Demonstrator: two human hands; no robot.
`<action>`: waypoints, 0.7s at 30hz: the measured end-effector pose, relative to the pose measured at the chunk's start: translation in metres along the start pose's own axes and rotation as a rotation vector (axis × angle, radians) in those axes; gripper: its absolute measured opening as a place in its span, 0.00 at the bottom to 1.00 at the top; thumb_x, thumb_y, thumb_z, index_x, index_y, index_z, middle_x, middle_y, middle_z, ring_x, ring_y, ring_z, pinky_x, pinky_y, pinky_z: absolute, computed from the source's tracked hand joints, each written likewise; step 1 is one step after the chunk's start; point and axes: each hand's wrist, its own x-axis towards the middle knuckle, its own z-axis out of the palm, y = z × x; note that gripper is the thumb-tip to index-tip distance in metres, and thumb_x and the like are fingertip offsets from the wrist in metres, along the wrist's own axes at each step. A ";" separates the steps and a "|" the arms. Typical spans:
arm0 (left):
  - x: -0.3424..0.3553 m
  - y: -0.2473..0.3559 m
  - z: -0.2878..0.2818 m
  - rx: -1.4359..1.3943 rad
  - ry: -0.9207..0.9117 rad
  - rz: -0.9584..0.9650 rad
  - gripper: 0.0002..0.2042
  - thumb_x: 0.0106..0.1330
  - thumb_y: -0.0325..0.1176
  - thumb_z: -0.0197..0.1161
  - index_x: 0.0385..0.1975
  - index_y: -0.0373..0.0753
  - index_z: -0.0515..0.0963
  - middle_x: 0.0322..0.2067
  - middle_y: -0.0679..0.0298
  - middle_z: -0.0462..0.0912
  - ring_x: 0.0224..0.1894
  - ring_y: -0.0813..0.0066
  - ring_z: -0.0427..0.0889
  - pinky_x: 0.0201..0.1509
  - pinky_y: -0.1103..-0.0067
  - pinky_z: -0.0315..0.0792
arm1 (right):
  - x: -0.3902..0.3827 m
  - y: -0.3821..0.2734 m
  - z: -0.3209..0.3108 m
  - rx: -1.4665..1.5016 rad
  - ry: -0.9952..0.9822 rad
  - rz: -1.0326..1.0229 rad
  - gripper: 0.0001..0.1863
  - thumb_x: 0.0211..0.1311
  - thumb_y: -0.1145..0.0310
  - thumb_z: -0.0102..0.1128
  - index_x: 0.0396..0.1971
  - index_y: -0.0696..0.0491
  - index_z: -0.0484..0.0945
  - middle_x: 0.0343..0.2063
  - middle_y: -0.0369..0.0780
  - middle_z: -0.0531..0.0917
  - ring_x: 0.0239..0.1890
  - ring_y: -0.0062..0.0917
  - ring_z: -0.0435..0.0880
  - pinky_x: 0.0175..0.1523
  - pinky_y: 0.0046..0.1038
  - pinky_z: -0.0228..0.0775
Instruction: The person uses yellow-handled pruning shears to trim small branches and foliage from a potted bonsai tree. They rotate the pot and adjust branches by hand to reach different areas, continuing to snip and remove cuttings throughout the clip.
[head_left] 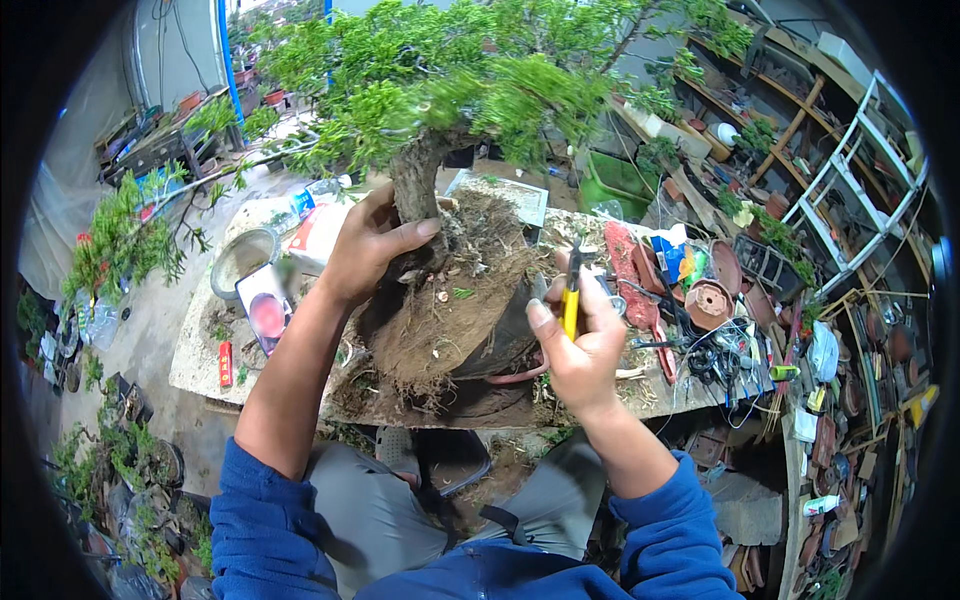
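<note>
A bonsai tree (418, 178) with feathery green foliage stands tilted on the worktable. My left hand (378, 245) is closed around the base of its thick trunk, thumb across the front. Below the trunk spreads the brown root ball (440, 310), its soil bare and fine roots hanging from the lower edge. Just right of it, my right hand (580, 345) is wrapped round a slim yellow-and-black hand tool (571, 300), held upright and apart from the soil; its exact kind does not show. A dark surface (510, 335) lies along the root ball's right side.
The soil-strewn worktable (205, 345) holds a round grey basin (243, 262) and a small red packet (225, 364) at left. At right are small brown pots (708, 304), red-handled shears (665, 350) and a heap of dark tools (720, 360). A metal ladder (850, 190) leans beyond.
</note>
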 end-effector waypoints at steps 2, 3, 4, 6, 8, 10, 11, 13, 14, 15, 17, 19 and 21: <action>0.001 -0.001 0.002 -0.099 -0.013 -0.024 0.23 0.65 0.29 0.74 0.58 0.31 0.77 0.48 0.62 0.85 0.49 0.74 0.82 0.59 0.74 0.75 | -0.013 0.009 0.004 0.076 0.018 0.111 0.30 0.64 0.74 0.70 0.65 0.62 0.74 0.38 0.33 0.79 0.39 0.14 0.77 0.47 0.19 0.73; 0.001 -0.002 0.003 -0.102 -0.001 -0.002 0.23 0.65 0.29 0.74 0.58 0.31 0.77 0.48 0.63 0.85 0.49 0.74 0.82 0.59 0.74 0.75 | -0.016 0.015 0.008 0.098 0.032 0.141 0.30 0.65 0.72 0.70 0.66 0.61 0.73 0.40 0.33 0.79 0.40 0.15 0.77 0.49 0.20 0.73; 0.001 -0.002 0.004 -0.096 0.005 0.014 0.23 0.64 0.29 0.74 0.57 0.31 0.77 0.47 0.63 0.84 0.49 0.74 0.82 0.59 0.74 0.75 | -0.020 0.018 0.010 0.129 0.026 0.164 0.31 0.66 0.72 0.70 0.67 0.62 0.71 0.41 0.32 0.78 0.42 0.14 0.76 0.50 0.18 0.71; 0.000 -0.004 0.006 -0.079 0.049 0.037 0.22 0.64 0.29 0.74 0.56 0.31 0.77 0.48 0.63 0.85 0.48 0.75 0.82 0.57 0.75 0.75 | -0.023 0.026 0.017 0.194 0.048 0.177 0.30 0.68 0.71 0.69 0.67 0.62 0.70 0.42 0.32 0.76 0.43 0.13 0.73 0.51 0.17 0.68; -0.002 -0.005 0.007 -0.045 0.059 0.036 0.23 0.64 0.29 0.75 0.56 0.31 0.78 0.46 0.63 0.85 0.47 0.75 0.81 0.56 0.76 0.75 | -0.024 0.032 0.022 0.205 0.086 0.199 0.28 0.69 0.71 0.68 0.66 0.60 0.71 0.42 0.31 0.74 0.42 0.14 0.73 0.51 0.18 0.68; -0.006 -0.006 0.007 -0.052 0.062 0.054 0.22 0.65 0.29 0.75 0.57 0.31 0.78 0.44 0.63 0.86 0.45 0.76 0.82 0.53 0.76 0.76 | -0.023 0.038 0.026 0.195 0.097 0.191 0.24 0.71 0.72 0.66 0.63 0.58 0.72 0.41 0.30 0.73 0.41 0.13 0.71 0.50 0.18 0.68; -0.008 -0.006 0.007 -0.024 0.077 0.039 0.21 0.66 0.29 0.74 0.56 0.31 0.78 0.42 0.63 0.86 0.42 0.77 0.83 0.49 0.77 0.78 | -0.022 0.041 0.027 0.169 0.120 0.150 0.23 0.71 0.72 0.66 0.62 0.57 0.72 0.40 0.30 0.72 0.40 0.13 0.71 0.49 0.17 0.68; -0.013 -0.004 0.010 -0.005 0.090 0.052 0.19 0.66 0.29 0.74 0.54 0.31 0.78 0.40 0.64 0.86 0.39 0.77 0.83 0.45 0.77 0.79 | -0.020 0.050 0.025 0.202 0.126 0.126 0.22 0.71 0.72 0.66 0.61 0.57 0.72 0.39 0.30 0.72 0.39 0.13 0.70 0.47 0.17 0.68; -0.017 -0.002 0.012 0.009 0.100 0.052 0.16 0.66 0.29 0.74 0.49 0.30 0.80 0.37 0.66 0.86 0.36 0.78 0.83 0.44 0.77 0.79 | -0.018 0.054 0.023 0.204 0.133 0.136 0.21 0.71 0.71 0.65 0.60 0.57 0.73 0.38 0.29 0.72 0.38 0.13 0.70 0.46 0.17 0.67; -0.022 0.000 0.016 0.093 0.150 0.113 0.14 0.66 0.31 0.75 0.45 0.30 0.81 0.35 0.66 0.87 0.35 0.78 0.83 0.43 0.77 0.79 | -0.013 0.060 0.020 0.164 0.124 0.113 0.20 0.71 0.70 0.65 0.60 0.56 0.73 0.37 0.29 0.73 0.38 0.12 0.70 0.45 0.17 0.66; -0.031 0.003 0.029 0.201 0.308 0.125 0.14 0.65 0.32 0.76 0.44 0.30 0.83 0.34 0.65 0.88 0.34 0.78 0.82 0.44 0.78 0.78 | -0.001 0.073 0.016 0.080 0.134 0.090 0.20 0.72 0.69 0.65 0.59 0.56 0.74 0.37 0.29 0.73 0.38 0.12 0.71 0.44 0.18 0.66; -0.045 0.007 0.043 0.249 0.376 0.237 0.19 0.62 0.32 0.80 0.47 0.31 0.81 0.40 0.61 0.88 0.40 0.74 0.84 0.47 0.76 0.79 | 0.015 0.086 0.008 0.110 0.097 0.171 0.20 0.72 0.66 0.65 0.59 0.57 0.75 0.39 0.30 0.75 0.39 0.14 0.71 0.46 0.18 0.66; -0.055 0.008 0.057 0.217 0.470 0.242 0.19 0.61 0.32 0.80 0.47 0.31 0.81 0.39 0.58 0.88 0.39 0.72 0.85 0.47 0.75 0.80 | 0.038 0.100 -0.001 0.156 0.018 0.188 0.21 0.71 0.66 0.66 0.58 0.58 0.75 0.41 0.31 0.77 0.40 0.14 0.72 0.46 0.18 0.67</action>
